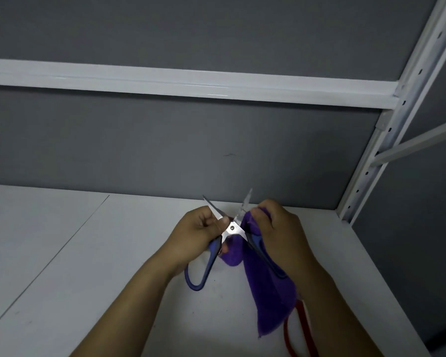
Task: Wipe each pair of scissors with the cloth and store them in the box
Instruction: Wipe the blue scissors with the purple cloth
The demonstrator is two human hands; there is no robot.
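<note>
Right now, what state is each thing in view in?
blue scissors: blades spread open, held above the shelf.
purple cloth: bunched round one blade, the rest hanging.
left hand: grips the blue scissors.
right hand: fingers pinch the purple cloth on the blade.
red scissors: lying on the shelf, blades hidden.

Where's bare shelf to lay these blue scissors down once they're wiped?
The shelf is bare left of the left hand, back to the grey wall. Crowded lower right: the purple cloth partly hides red handles.
</note>
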